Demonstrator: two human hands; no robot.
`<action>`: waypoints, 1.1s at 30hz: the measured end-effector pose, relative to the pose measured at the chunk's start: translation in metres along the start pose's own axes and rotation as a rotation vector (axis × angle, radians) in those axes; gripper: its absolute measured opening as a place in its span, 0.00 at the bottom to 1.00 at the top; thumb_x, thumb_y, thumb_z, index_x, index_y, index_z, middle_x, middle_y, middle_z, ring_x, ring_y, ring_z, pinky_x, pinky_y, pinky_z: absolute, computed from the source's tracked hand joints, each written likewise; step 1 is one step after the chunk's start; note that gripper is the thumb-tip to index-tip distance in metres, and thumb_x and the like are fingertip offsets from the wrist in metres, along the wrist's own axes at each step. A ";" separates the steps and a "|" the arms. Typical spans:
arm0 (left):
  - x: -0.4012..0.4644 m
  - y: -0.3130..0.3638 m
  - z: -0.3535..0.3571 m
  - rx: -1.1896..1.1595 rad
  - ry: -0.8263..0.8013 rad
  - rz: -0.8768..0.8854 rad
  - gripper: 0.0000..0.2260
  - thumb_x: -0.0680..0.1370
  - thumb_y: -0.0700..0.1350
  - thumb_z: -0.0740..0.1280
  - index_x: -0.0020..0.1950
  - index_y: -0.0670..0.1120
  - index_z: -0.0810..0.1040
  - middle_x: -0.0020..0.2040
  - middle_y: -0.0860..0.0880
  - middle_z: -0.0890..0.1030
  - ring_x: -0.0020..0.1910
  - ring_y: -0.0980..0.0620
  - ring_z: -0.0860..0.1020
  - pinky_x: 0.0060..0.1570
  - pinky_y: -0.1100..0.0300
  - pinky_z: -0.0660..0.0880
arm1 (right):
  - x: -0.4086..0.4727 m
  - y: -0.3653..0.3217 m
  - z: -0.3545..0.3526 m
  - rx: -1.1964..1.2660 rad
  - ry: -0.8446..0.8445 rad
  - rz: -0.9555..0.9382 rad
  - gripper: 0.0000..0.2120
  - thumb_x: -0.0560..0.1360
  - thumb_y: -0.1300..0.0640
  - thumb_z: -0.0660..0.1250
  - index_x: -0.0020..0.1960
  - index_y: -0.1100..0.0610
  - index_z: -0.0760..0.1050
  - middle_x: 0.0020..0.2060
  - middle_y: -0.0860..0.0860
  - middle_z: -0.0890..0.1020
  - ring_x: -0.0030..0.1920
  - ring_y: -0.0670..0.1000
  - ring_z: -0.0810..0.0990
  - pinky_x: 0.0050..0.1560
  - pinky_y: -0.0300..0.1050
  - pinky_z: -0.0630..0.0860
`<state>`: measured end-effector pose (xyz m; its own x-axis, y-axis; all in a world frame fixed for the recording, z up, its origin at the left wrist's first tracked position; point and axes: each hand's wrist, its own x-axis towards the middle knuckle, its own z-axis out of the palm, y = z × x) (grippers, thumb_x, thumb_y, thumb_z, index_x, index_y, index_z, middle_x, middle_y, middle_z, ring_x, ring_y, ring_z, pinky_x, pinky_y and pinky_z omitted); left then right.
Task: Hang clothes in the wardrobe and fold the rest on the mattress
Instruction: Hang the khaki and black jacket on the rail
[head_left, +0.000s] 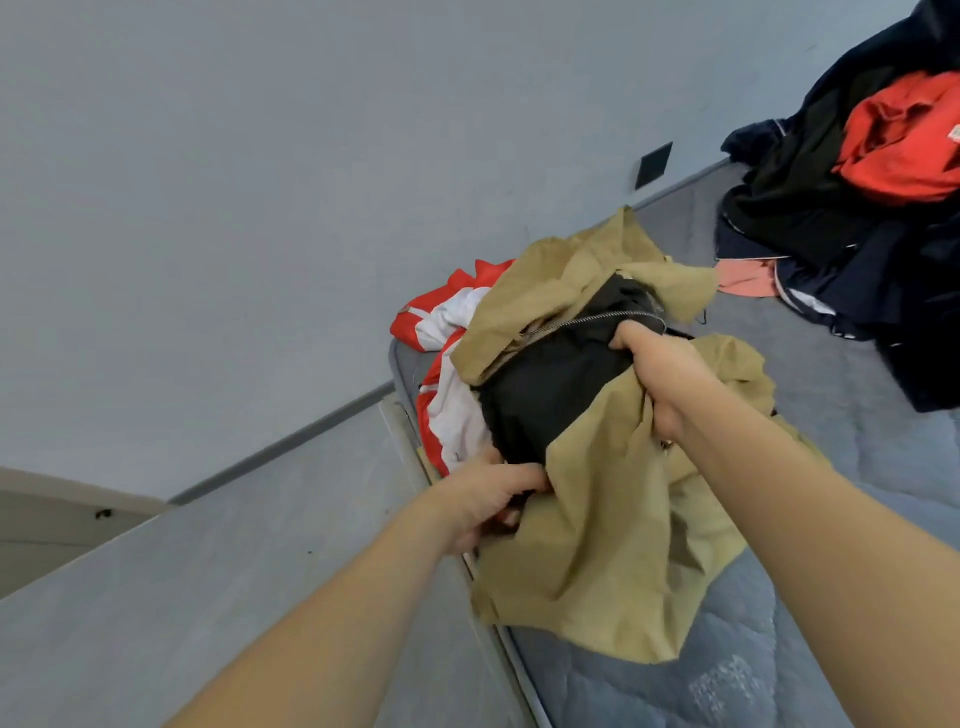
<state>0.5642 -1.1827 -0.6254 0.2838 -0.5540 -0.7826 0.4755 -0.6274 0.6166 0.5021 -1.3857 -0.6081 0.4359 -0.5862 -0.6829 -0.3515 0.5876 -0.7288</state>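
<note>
A bundle of clothes lies at the left edge of the grey quilted mattress (857, 415). In it a tan garment (613, 545) wraps around a black zippered garment (550, 389). My right hand (660, 374) grips the tan and black cloth together on top of the bundle. My left hand (488, 499) grips the bundle's lower left edge, where the tan cloth meets the black one. A red and white garment (447, 332) lies under the bundle on its far side.
A second pile, with dark navy and black clothes (831, 218) and a red garment (904, 140), sits on the mattress at the far right against the wall. Grey floor (208, 571) runs left of the mattress. A black wall socket (653, 165) is on the blue-grey wall.
</note>
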 end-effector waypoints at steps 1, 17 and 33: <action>-0.005 0.002 0.004 -0.001 0.028 0.037 0.15 0.71 0.45 0.74 0.56 0.50 0.76 0.44 0.48 0.86 0.45 0.48 0.83 0.44 0.56 0.79 | -0.012 -0.009 0.006 -0.007 -0.004 -0.055 0.10 0.65 0.55 0.67 0.45 0.57 0.77 0.34 0.55 0.81 0.32 0.55 0.80 0.32 0.47 0.78; -0.456 0.098 -0.029 0.012 0.586 0.567 0.16 0.74 0.37 0.63 0.27 0.51 0.71 0.25 0.55 0.71 0.24 0.57 0.69 0.30 0.61 0.65 | -0.426 -0.186 0.142 0.037 -0.473 -0.441 0.13 0.63 0.60 0.66 0.47 0.56 0.70 0.41 0.55 0.69 0.40 0.54 0.69 0.41 0.50 0.67; -0.787 -0.171 0.031 -0.771 1.071 0.747 0.11 0.61 0.35 0.58 0.24 0.49 0.67 0.25 0.51 0.64 0.23 0.53 0.63 0.26 0.63 0.59 | -0.729 0.012 0.215 -0.562 -0.977 -0.353 0.12 0.64 0.57 0.66 0.47 0.55 0.74 0.41 0.53 0.74 0.38 0.53 0.73 0.37 0.45 0.68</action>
<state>0.2332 -0.6562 -0.1123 0.9415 0.2546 -0.2207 0.1632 0.2283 0.9598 0.3580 -0.8313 -0.1083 0.9453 0.1520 -0.2887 -0.2932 0.0073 -0.9560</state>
